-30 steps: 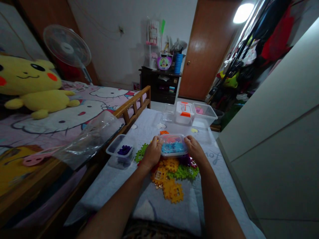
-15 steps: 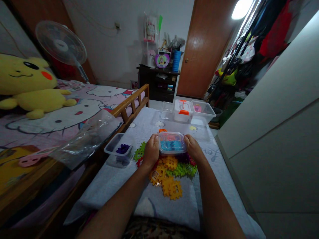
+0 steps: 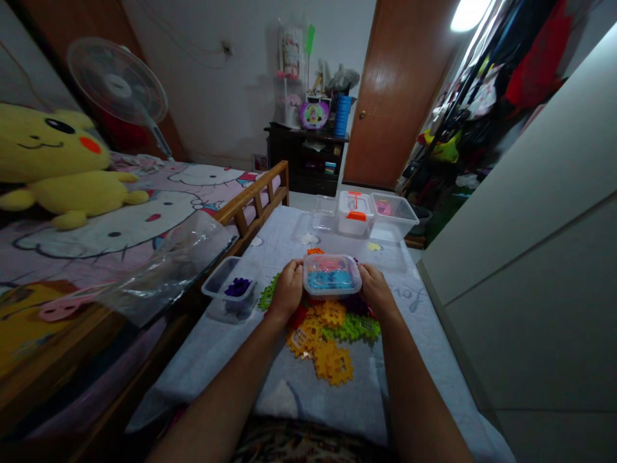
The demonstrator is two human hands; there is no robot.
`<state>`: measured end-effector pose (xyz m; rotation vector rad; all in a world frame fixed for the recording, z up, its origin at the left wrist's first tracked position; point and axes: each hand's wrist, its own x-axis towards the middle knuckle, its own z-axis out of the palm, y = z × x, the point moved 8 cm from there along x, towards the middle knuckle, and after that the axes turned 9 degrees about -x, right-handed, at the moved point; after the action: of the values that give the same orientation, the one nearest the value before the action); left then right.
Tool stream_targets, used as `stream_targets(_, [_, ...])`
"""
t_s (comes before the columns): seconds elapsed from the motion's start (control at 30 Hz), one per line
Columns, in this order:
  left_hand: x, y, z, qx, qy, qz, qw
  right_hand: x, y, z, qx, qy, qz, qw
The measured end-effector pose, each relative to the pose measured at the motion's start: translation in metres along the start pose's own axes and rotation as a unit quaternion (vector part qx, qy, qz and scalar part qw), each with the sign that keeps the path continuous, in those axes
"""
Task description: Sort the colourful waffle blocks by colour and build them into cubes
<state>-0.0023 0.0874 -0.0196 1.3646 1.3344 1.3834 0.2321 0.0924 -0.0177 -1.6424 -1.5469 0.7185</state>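
Observation:
A clear lidded plastic box (image 3: 332, 276) with blue and pinkish-red pieces inside is held up between my two hands. My left hand (image 3: 288, 289) grips its left end, fingers closed. On the right end, my right hand (image 3: 376, 289) is closed too, fingertips partly hidden. Beneath the box spread toothed plastic building pieces: orange-yellow pieces (image 3: 328, 360) nearest me, green pieces (image 3: 357, 328) to the right, with red and purple ones partly covered. Left of my left hand stands an open clear tub (image 3: 212, 296) with purple pieces (image 3: 238, 287) in it.
At the cloth-covered table's (image 3: 216, 366) far end stand a white box with orange latches (image 3: 354, 215), an open clear bin (image 3: 398, 215) and a clear lid (image 3: 324, 212). A wooden bed rail (image 3: 255, 199) borders the left, a pale cabinet (image 3: 535, 270) the right.
The clear lidded box has shifted slightly left and tilted a little. My left hand has moved slightly left with it; my right hand remains at its right end.

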Motion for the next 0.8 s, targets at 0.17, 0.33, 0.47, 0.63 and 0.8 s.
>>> stream_targets(0.17, [-0.002,-0.003,0.002,-0.147,-0.098,-0.028,0.984,0.006,0.001,-0.014,-0.061,0.062,0.013,0.996])
stream_targets(0.33, [-0.014,0.0,0.01,-0.157,-0.248,-0.037,0.955,0.007,-0.034,-0.02,-0.064,0.098,-0.103,0.988])
stream_targets(0.47, [-0.014,0.001,0.009,-0.03,-0.249,-0.033,0.968,0.005,-0.066,0.002,-0.092,0.005,-0.213,0.973])
stream_targets(0.63, [-0.016,0.002,0.013,-0.072,-0.216,-0.019,0.974,0.009,-0.066,0.009,-0.115,-0.01,-0.197,0.974])
stream_targets(0.8, [-0.015,0.004,0.013,-0.078,-0.176,0.005,0.981,0.012,-0.048,0.006,-0.01,0.0,-0.14,0.99])
